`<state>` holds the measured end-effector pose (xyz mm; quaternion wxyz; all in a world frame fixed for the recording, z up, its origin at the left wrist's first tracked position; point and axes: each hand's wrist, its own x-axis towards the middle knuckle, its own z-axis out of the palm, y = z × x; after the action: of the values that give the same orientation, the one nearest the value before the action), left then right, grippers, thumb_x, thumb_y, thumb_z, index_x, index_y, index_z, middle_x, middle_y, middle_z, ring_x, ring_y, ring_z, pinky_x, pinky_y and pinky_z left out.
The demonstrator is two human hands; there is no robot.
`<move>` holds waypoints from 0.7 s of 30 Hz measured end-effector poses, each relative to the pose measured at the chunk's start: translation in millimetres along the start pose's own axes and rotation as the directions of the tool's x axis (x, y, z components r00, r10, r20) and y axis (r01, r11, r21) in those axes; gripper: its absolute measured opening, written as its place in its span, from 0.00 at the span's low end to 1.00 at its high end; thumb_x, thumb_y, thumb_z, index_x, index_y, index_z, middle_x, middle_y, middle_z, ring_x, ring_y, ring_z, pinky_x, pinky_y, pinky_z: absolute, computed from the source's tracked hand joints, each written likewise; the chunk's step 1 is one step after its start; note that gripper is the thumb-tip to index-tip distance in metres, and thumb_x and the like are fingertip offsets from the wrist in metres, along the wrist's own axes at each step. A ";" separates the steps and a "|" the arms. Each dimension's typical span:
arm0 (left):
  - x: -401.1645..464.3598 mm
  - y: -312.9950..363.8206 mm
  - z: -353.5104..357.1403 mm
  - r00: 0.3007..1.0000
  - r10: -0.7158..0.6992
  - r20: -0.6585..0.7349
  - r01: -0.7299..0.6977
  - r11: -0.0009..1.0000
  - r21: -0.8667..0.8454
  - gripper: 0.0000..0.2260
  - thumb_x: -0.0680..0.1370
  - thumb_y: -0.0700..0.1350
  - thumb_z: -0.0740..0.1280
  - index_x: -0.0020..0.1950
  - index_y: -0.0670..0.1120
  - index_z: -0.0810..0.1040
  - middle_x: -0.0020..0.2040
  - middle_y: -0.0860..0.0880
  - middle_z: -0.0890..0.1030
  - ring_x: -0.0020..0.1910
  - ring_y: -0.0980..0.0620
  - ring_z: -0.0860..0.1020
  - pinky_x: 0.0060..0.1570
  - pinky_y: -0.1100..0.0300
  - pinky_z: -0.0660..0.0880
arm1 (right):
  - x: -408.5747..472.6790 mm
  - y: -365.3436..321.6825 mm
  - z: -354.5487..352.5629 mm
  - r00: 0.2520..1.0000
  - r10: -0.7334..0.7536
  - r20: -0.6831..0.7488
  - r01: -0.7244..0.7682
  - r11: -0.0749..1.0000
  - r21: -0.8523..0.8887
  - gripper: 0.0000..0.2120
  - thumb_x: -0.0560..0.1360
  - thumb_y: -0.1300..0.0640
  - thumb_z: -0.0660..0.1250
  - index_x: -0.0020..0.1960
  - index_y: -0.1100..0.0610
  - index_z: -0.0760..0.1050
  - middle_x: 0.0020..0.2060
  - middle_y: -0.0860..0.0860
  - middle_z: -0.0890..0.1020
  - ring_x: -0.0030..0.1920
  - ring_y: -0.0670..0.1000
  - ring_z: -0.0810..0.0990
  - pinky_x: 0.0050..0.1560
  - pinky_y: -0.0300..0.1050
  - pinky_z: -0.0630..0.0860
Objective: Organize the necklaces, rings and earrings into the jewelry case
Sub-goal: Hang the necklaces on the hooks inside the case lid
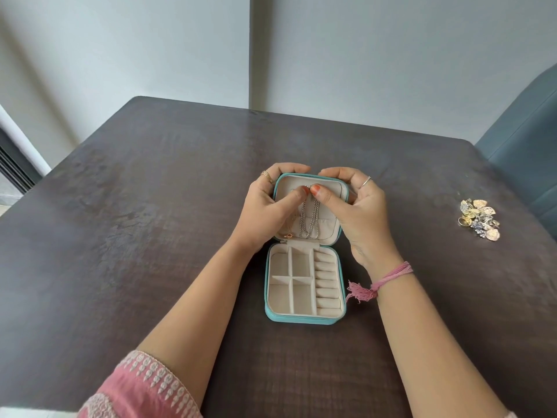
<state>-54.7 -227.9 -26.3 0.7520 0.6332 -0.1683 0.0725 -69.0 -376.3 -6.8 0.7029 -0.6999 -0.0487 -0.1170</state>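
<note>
Two hands are up at the raised lid of the small teal zip jewelry case with cream lining (304, 319), dead centre of the frame on the dark brown worktop (150, 206). Left hand (266, 211) and right hand (358, 206) both have fingers curled over the lid's top edge, thumbs pinching the silver chain necklace (309, 220) hanging inside the lid. A thin gold necklace (290, 229) hangs beside it. Pile of gold and silver rings and earrings (479, 218) sits far right.

Left hand (265, 206) and right hand (352, 206) curled (thumbs touching).

A home: dark dining table (150, 206), upholstered chair (524, 152), plain walls (391, 49).
</note>
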 end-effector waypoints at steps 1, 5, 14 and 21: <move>0.1 0.1 -0.1 1.000 0.001 -0.004 -0.001 1.000 0.007 0.09 0.75 0.36 0.68 0.54 0.46 0.78 0.47 0.47 0.80 0.42 0.52 0.79 0.43 0.58 0.77 | -0.1 -0.1 -0.2 1.000 0.006 0.001 -0.006 1.000 0.009 0.10 0.70 0.63 0.75 0.48 0.52 0.80 0.49 0.54 0.84 0.49 0.50 0.83 0.48 0.43 0.79; 0.6 0.7 0.0 1.000 0.004 -0.022 -0.004 1.000 0.029 0.09 0.75 0.36 0.68 0.53 0.46 0.79 0.46 0.48 0.81 0.43 0.53 0.79 0.46 0.56 0.78 | -1.1 -0.3 -0.2 0.999 0.052 0.011 -0.053 0.994 0.097 0.10 0.71 0.64 0.74 0.50 0.54 0.81 0.49 0.54 0.84 0.51 0.51 0.83 0.49 0.43 0.79; 2.6 1.1 -4.0 1.000 -0.031 -0.002 0.031 1.000 -0.007 0.10 0.75 0.35 0.68 0.52 0.49 0.80 0.46 0.48 0.82 0.44 0.52 0.80 0.45 0.57 0.78 | -5.8 -1.2 7.8 0.998 0.060 -0.006 -0.059 0.989 0.139 0.12 0.73 0.68 0.70 0.55 0.57 0.79 0.48 0.53 0.84 0.48 0.49 0.83 0.48 0.43 0.80; 3.1 0.4 -5.6 0.998 -0.055 0.025 0.057 0.997 -0.060 0.11 0.74 0.35 0.68 0.52 0.49 0.79 0.48 0.48 0.82 0.45 0.53 0.80 0.46 0.58 0.78 | -6.7 -1.5 8.3 0.996 0.083 0.015 -0.084 0.978 0.191 0.16 0.73 0.71 0.69 0.58 0.57 0.77 0.50 0.52 0.83 0.49 0.48 0.83 0.48 0.42 0.79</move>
<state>-51.0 -222.7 -25.7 0.7707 0.6152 -0.1613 0.0388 -75.1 -367.4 -6.8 0.7710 -0.6309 -0.0328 -0.0798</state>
